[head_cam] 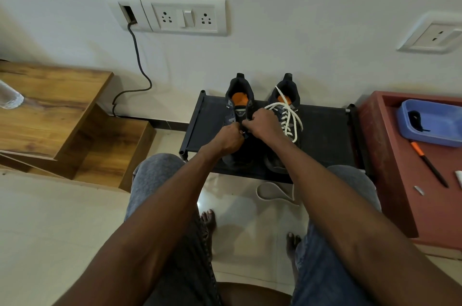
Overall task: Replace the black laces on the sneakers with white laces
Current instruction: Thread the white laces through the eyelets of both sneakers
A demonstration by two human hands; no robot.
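Two dark sneakers with orange insoles stand side by side on a low black rack [325, 135]. The right sneaker [285, 105] carries a white lace [291, 118], loosely threaded. Both my hands are on the left sneaker [237, 103], whose tongue stands up. My left hand [228, 139] has its fingers curled and pinches something small at the eyelets, apparently the black lace. My right hand [262, 123] grips the sneaker's upper beside the tongue. A second white lace [275, 193] lies on the floor below the rack. A loose black lace [416, 119] sits in a blue tray [440, 130].
The blue tray rests on a red-brown cabinet [400, 180] at the right, with an orange-and-black pen [428, 163] beside it. Wooden steps [62, 125] stand at the left. A grey cable [140, 63] hangs from the wall sockets. My knees and bare feet are below the rack.
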